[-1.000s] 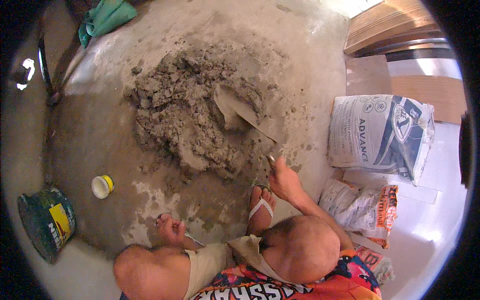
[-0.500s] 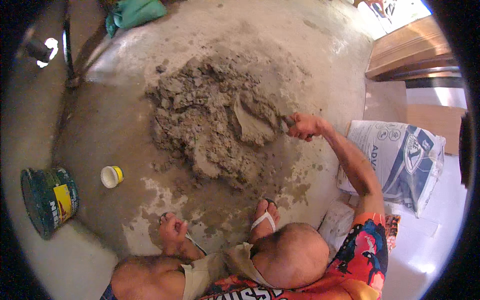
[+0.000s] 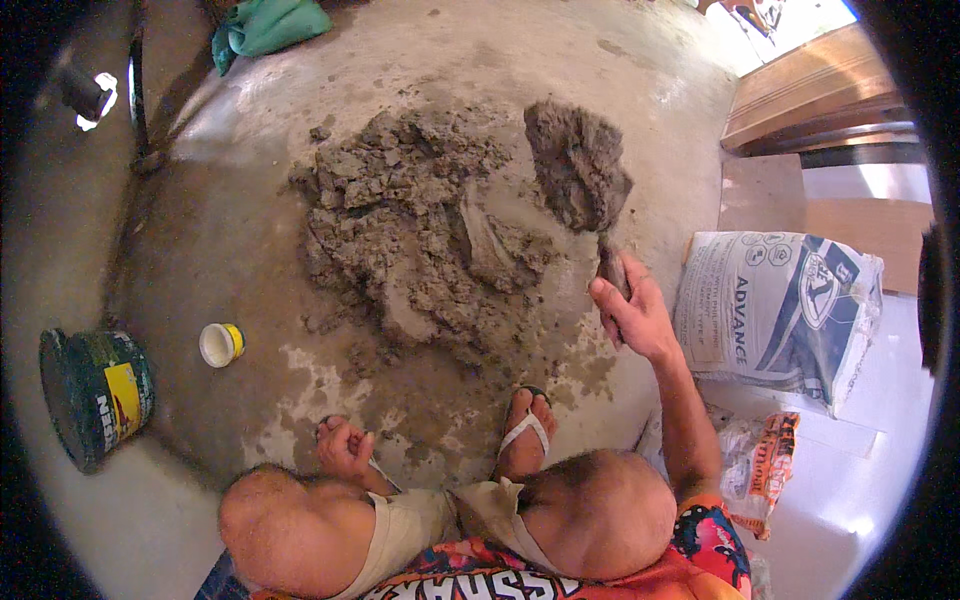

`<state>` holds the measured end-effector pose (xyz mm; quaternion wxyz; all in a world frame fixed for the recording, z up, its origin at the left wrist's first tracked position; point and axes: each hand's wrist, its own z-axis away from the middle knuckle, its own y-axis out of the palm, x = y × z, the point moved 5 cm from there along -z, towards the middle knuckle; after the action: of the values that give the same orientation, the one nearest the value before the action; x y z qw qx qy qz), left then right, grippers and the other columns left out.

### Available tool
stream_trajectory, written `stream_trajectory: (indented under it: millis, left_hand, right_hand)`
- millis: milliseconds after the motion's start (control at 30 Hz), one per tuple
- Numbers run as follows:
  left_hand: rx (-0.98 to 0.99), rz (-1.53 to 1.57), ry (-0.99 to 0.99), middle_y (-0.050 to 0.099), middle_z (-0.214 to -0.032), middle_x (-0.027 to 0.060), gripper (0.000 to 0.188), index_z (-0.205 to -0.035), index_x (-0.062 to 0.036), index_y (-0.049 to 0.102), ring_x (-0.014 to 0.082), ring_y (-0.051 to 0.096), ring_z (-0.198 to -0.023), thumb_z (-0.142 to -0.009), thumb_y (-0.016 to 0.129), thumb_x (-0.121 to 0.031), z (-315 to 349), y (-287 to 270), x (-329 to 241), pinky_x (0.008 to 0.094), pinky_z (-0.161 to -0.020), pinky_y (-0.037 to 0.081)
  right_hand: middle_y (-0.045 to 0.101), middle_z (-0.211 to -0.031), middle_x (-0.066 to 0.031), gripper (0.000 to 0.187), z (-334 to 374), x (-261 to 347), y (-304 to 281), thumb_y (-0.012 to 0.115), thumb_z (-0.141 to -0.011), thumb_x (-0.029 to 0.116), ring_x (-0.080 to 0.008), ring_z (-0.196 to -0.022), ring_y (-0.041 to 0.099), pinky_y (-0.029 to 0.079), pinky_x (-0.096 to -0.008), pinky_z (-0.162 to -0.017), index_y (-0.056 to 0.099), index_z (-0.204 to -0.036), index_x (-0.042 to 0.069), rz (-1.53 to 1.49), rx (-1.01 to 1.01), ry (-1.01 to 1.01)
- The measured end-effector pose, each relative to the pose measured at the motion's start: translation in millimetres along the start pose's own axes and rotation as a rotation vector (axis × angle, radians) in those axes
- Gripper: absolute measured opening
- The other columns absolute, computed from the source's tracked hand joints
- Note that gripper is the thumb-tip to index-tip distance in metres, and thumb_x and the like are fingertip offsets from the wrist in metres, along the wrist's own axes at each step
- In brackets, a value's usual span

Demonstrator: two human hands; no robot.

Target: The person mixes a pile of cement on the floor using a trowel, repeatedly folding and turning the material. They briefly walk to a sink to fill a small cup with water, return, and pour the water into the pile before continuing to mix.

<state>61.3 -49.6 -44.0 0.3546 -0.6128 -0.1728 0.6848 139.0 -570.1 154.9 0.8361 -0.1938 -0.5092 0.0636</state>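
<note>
A heap of wet grey mortar (image 3: 400,230) lies on the concrete floor, with a smooth gouge on its right side. My right hand (image 3: 637,305) is closed round the handle of a trowel (image 3: 606,262) to the right of the heap. A thick lump of mortar (image 3: 578,165) covers the trowel's blade, so its metal is hidden. Beside my left knee, above my sandalled foot, my left hand (image 3: 346,447) hangs with its fingers curled in and nothing visible in them.
On the left stand a small white-and-yellow cup (image 3: 221,345) and a dark green bucket (image 3: 98,398). A cement bag (image 3: 775,315) lies to the right, with a torn orange-and-white bag (image 3: 765,470) nearer me. Green cloth or sacking (image 3: 268,30) sits at the far left, wooden furniture (image 3: 810,90) at far right.
My right hand has swung the trowel up and out of the heap's right side, and it now carries a lump of mortar. My left hand stays by my knee.
</note>
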Motion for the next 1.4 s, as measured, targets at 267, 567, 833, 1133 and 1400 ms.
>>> stream_trajectory:
  millis: [267,567,833,1133,1400]
  left_hand:
    - [-0.105,-0.022,0.235,0.064,-0.066,0.0032,0.023,-0.076,-0.0123,0.064,0.0242,0.063,-0.06,-0.079,0.079,-0.03,-15.6,1.5,-26.5,0.0392,-0.069,0.049]
    - [0.175,0.026,0.231,0.066,-0.069,0.004,0.02,-0.079,-0.0147,0.068,0.0269,0.066,-0.066,-0.082,0.079,-0.032,-12.6,-9.0,-20.9,0.0414,-0.07,0.049]
    - [0.578,0.073,0.364,0.068,-0.077,0.0075,0.021,-0.08,-0.0147,0.07,0.0328,0.065,-0.077,-0.078,0.081,-0.033,-19.6,-9.3,-18.5,0.0479,-0.08,0.048]
    - [0.607,-0.043,0.621,0.068,-0.071,0.0039,0.021,-0.08,-0.017,0.07,0.0281,0.066,-0.07,-0.08,0.081,-0.034,-20.7,-8.2,-25.4,0.0443,-0.072,0.049]
    - [0.608,-0.059,0.438,0.07,-0.079,0.0087,0.024,-0.081,-0.0179,0.072,0.0367,0.064,-0.081,-0.077,0.082,-0.039,-8.1,-15.8,-15.6,0.0492,-0.08,0.05]
  right_hand:
    - [0.066,-0.087,-0.0265,0.024,-15.7,-129.1,84.8,0.053,-0.099,0.014,-0.05,-0.076,0.066,0.051,-0.0569,-0.065,0.046,-0.116,0.0,0.945,-0.313,-0.162]
    - [0.064,-0.072,-0.0195,0.021,158.8,-77.6,50.0,0.066,-0.097,0.017,-0.0388,-0.059,0.065,0.05,-0.0519,-0.054,0.054,-0.112,0.009,0.775,-0.34,0.191]
    - [0.053,-0.069,0.0016,0.025,220.0,-130.6,110.1,0.069,-0.095,0.019,-0.0107,-0.05,0.046,0.036,-0.0315,-0.041,0.062,-0.116,0.009,-0.299,-0.141,1.015]
    - [0.046,-0.066,0.0025,0.017,66.0,-52.4,229.6,0.065,-0.093,0.011,-0.0068,-0.042,0.037,0.031,-0.0266,-0.032,0.048,-0.091,0.011,-1.046,0.128,0.513]
    - [0.054,-0.067,-0.0016,0.022,110.1,63.4,140.5,0.069,-0.096,0.016,-0.0143,-0.043,0.047,0.037,-0.032,-0.035,0.049,-0.102,0.01,-0.568,0.002,0.246]
